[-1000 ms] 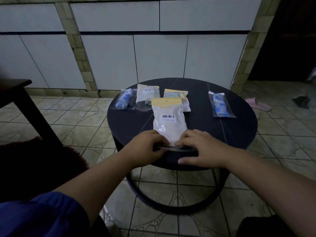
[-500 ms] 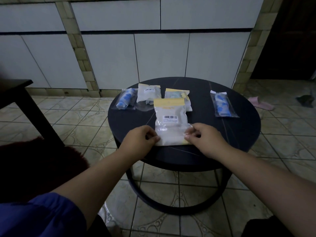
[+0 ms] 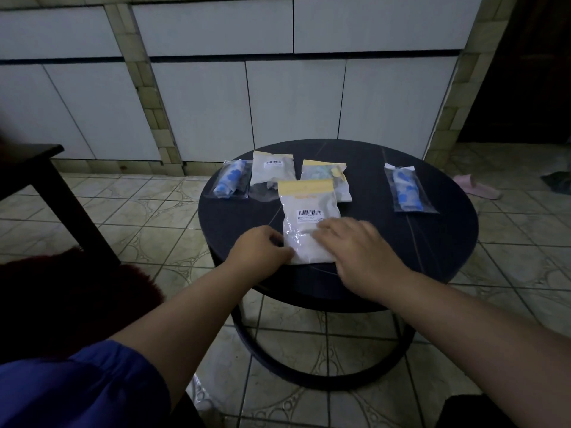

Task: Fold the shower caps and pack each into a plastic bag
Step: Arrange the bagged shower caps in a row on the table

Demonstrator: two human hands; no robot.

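Step in hand, as judged: finishing one pack. A white plastic bag [image 3: 309, 223] with a yellow top strip and a barcode label is laid flat at the near edge of the round black table [image 3: 448, 242], and it is being pressed down or smoothed.

Left hand [image 3: 259, 248]: fingers curled, the bag's lower left corner is pinched at the edge. Right hand [image 3: 355, 245]: fingers spread nearly straight, laid flat over the bag's lower right half, nothing gripped (some motion blur on the fingertips, so exact contact cannot be told).

The contents are taken to be a folded shower cap; only a pale bulk is seen through the film.

Other packs on the table, beyond this one:
- clear bag with blue roll [image 3: 231, 182], far left
- white bag with label [image 3: 272, 171], just beside it
- yellow-topped bag [image 3: 327, 174], partly overlapped by the bag in hand
- clear bag with blue contents [image 3: 408, 191], well apart on the right

No loose cap or empty bag is seen.

Next move, as judged: air is to be pressed out, the seal strip checked, then the bag is to be set with the others.
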